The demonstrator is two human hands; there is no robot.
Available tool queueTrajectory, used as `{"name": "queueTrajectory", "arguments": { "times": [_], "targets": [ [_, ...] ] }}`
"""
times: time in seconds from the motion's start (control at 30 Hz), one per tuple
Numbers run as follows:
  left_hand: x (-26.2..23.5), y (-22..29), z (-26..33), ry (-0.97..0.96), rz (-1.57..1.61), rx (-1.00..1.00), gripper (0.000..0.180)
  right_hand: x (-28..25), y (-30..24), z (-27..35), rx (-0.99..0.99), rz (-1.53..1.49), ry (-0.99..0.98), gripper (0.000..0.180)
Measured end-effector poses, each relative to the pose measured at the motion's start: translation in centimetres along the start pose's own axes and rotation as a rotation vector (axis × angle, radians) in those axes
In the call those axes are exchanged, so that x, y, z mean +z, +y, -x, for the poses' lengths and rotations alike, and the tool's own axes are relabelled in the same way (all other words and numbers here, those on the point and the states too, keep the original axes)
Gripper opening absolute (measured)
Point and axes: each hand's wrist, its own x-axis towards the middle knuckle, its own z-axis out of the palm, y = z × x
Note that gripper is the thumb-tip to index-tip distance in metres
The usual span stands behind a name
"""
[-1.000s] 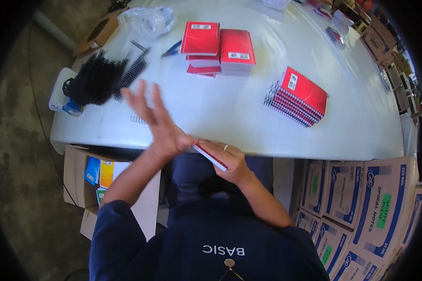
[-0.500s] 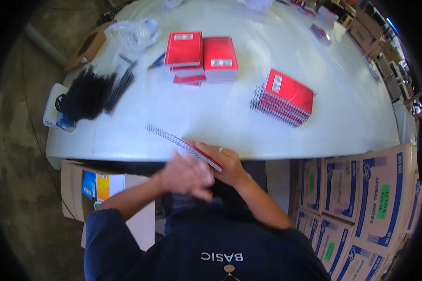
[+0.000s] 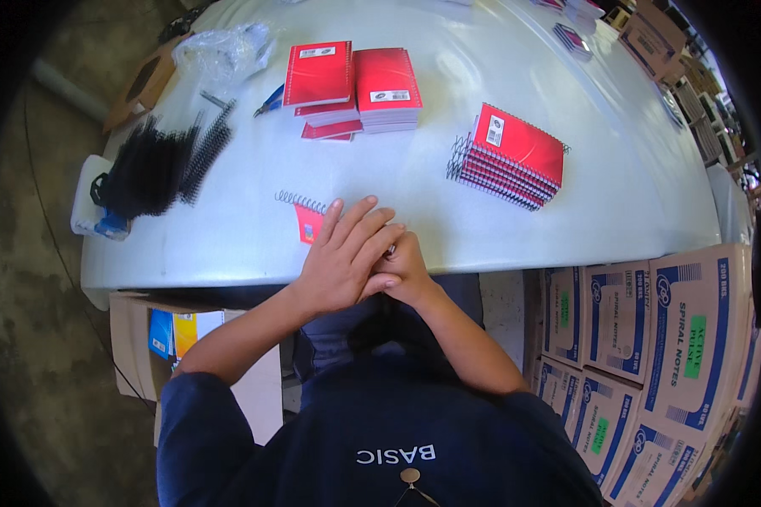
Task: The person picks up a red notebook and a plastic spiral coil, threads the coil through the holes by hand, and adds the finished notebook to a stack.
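Observation:
A small red notebook (image 3: pixel 307 226) lies at the table's near edge, mostly covered by my hands. A spiral wire coil (image 3: pixel 300 201) runs along its upper edge and sticks out past its left corner. Stretched flat across the notebook is my left hand (image 3: pixel 344 258), its fingers extended and its thumb reaching over my right hand. My right hand (image 3: pixel 407 269) is bent round the notebook's right end, with its fingertips partly hidden beneath the left. Farther right stands a stack of coil-bound red notebooks (image 3: pixel 516 156).
Two piles of red notebooks, a left pile (image 3: pixel 317 76) and a right pile (image 3: pixel 387 80), stand beyond my hands. Black coils (image 3: pixel 156 169) lie at left, near blue-handled pliers (image 3: pixel 271 101) and a clear plastic bag (image 3: pixel 224 55). Cardboard cartons (image 3: pixel 617 321) are stacked at lower right.
My left hand has gone from a blurred sweep beside the notebook to lying flat over it. The notebook has tipped from edge-on to showing its red cover, and both hands sit slightly farther forward.

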Motion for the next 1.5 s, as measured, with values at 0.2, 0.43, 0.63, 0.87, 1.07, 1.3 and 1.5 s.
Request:
{"name": "queueTrajectory", "arguments": {
  "times": [0.2,0.43,0.63,0.87,1.07,1.3,1.5],
  "targets": [
    [-3.3,-1.4,-2.4,-0.165,0.156,-0.034,0.030,1.0,-0.3,-1.3,-0.013,0.076,0.090,0.019],
    [-5.4,-1.8,-4.1,-0.314,0.354,-0.152,0.019,1.2,0.2,-1.5,0.017,-0.100,0.079,0.020],
    [-4.9,-3.2,-4.8,-0.383,0.385,-0.065,0.017,1.3,-0.2,-1.5,0.161,-0.069,0.073,0.021],
    [-5.5,-1.9,-4.7,-0.349,0.164,-0.002,0.015,1.2,-0.8,-1.4,-0.040,0.065,0.084,0.014],
    [-5.7,-1.1,-5.6,-0.255,0.127,-0.098,0.016,0.2,-2.4,-0.7,0.245,-0.020,-0.019,0.014],
    [-3.1,2.6,-9.6,0.816,0.465,-0.546,0.070,-5.2,-7.4,-0.9,-0.312,-0.533,0.625,0.046],
    [3.7,6.4,-19.3,0.748,0.776,-0.314,0.024,-13.3,-6.9,-2.9,-0.306,0.228,1.169,0.063]
  ]
}}
